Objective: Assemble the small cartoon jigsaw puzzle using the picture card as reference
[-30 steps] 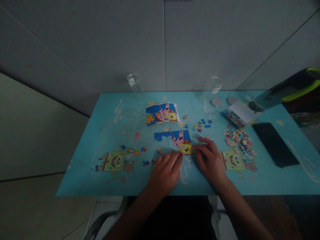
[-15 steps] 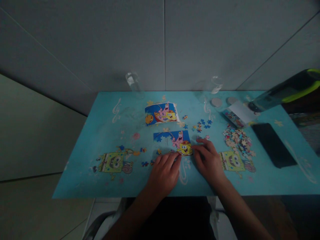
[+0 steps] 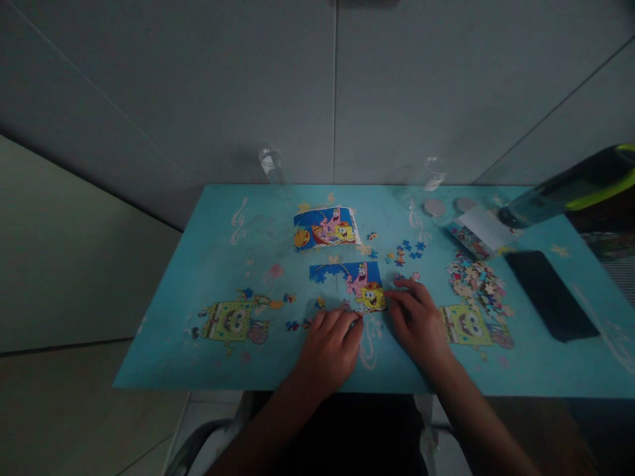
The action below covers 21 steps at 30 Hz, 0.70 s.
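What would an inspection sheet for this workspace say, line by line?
Surface: blue table printed with cartoon figures.
Work things: partly joined puzzle, its lower left unfilled; similar picture sheet behind it; loose pieces to both sides; heap of pieces farther right.
Clutter: bottle, folded card, two round lids, two clear containers, dark phone-like slab.
Grip: left hand at the puzzle's lower edge, right hand at its right edge; whether either pinches a piece is unclear.
Cables: nothing seen.
Surroundings: grey wall behind, dim light.
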Each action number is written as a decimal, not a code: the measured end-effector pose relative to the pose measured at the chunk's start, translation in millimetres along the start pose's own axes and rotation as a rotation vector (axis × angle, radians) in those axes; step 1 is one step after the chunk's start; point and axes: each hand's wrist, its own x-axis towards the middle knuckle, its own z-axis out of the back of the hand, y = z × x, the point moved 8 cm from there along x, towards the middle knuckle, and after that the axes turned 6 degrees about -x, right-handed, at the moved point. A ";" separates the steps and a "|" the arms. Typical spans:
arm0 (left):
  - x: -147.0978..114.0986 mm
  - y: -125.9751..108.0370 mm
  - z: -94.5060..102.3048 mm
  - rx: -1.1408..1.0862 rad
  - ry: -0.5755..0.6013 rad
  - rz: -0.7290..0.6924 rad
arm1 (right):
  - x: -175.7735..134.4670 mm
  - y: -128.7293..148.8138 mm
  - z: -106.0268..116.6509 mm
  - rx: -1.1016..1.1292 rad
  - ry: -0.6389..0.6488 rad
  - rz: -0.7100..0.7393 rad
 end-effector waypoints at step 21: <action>-64.3 -19.2 5.1 0.032 -0.029 0.032 | 0.8 -2.1 -0.4 -0.120 -0.024 0.065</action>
